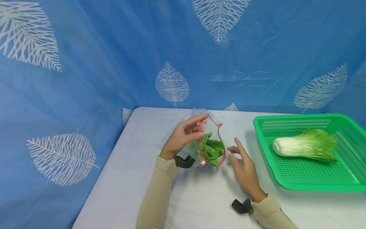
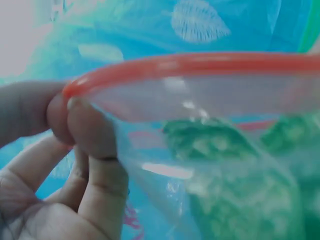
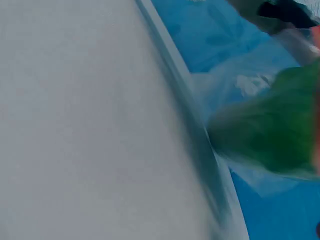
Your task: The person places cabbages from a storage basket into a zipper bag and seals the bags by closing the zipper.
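Note:
My left hand [image 1: 181, 136] pinches the red-edged rim of a clear plastic zip bag [image 2: 200, 65] between thumb and fingers. The bag's mouth gapes toward the right. Inside it sits a dark green, crinkled leafy vegetable [image 1: 212, 149], and its lower part shows blurred through the plastic in the right wrist view. Just right of the bag mouth is my right hand [image 1: 245, 171], fingers loosely spread and holding nothing. In the right wrist view that hand is mostly out of frame.
At the right stands a green perforated plastic basket [image 1: 323, 187] with a pale-stemmed leafy cabbage [image 1: 304, 146] lying in it. A white-covered table [image 1: 125, 178] meets a blue curtain [image 1: 114, 57] with white leaf prints at the back and left.

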Tool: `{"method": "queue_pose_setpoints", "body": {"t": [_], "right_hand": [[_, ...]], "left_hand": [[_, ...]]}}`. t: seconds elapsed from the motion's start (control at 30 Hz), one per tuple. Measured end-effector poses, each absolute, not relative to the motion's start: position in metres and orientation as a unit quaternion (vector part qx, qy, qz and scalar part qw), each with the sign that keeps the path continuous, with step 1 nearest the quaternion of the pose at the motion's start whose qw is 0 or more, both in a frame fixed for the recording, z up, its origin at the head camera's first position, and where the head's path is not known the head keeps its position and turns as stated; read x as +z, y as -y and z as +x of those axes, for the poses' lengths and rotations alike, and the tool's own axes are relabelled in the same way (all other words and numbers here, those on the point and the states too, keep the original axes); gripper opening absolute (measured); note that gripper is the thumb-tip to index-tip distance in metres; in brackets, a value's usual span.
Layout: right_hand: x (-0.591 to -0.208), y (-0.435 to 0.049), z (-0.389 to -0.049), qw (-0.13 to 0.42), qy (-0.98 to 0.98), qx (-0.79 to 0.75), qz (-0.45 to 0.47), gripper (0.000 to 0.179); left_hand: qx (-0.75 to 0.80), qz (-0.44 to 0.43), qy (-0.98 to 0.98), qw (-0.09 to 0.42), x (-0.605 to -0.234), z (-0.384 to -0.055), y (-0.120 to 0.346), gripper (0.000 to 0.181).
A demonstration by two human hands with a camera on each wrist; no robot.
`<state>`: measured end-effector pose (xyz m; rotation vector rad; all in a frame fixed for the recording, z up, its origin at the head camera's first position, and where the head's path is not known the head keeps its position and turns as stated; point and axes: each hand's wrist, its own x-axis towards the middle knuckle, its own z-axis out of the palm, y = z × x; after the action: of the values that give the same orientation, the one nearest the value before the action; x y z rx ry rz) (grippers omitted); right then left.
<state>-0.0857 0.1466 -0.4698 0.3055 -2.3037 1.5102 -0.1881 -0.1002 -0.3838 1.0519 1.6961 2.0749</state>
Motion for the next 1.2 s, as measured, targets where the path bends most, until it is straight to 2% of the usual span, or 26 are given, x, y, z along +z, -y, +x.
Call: {"method": "queue_pose_setpoints", "body": {"t": [0.13, 0.3, 0.4, 0.53, 0.63, 0.8, 0.87, 1.07, 1.2], "right_hand": [[-0.467, -0.144, -0.076, 0.186, 0.792, 0.562, 0.151, 0.070], [-0.449, -0.141, -0.077, 0.262, 0.761, 0.558, 0.200, 0.070], [-0.432, -0.143, -0.083, 0.284, 0.766, 0.536, 0.215, 0.070], [-0.399, -0.150, -0.094, 0.272, 0.799, 0.490, 0.217, 0.066], [-0.366, -0.155, -0.106, 0.298, 0.811, 0.446, 0.233, 0.057], [-0.308, -0.160, -0.122, 0.425, 0.781, 0.369, 0.271, 0.040], [-0.289, -0.162, -0.127, 0.449, 0.776, 0.336, 0.288, 0.038], [-0.267, -0.170, -0.136, 0.428, 0.799, 0.256, 0.337, 0.039], [-0.261, -0.175, -0.140, 0.426, 0.802, 0.263, 0.327, 0.040]], "left_hand": [[0.720, 0.373, -0.571, 0.131, -0.362, -0.184, 0.093, 0.061], [0.718, 0.388, -0.565, 0.123, -0.346, -0.180, 0.092, 0.061], [0.711, 0.390, -0.572, 0.123, -0.340, -0.181, 0.097, 0.062], [0.703, 0.386, -0.586, 0.117, -0.328, -0.186, 0.109, 0.061], [0.699, 0.383, -0.598, 0.085, -0.314, -0.188, 0.120, 0.060], [0.678, 0.412, -0.609, 0.002, -0.288, -0.186, 0.129, 0.061], [0.666, 0.428, -0.611, -0.018, -0.282, -0.185, 0.128, 0.061], [0.636, 0.420, -0.647, -0.021, -0.285, -0.186, 0.121, 0.063], [0.633, 0.405, -0.660, -0.016, -0.284, -0.189, 0.119, 0.063]]}}
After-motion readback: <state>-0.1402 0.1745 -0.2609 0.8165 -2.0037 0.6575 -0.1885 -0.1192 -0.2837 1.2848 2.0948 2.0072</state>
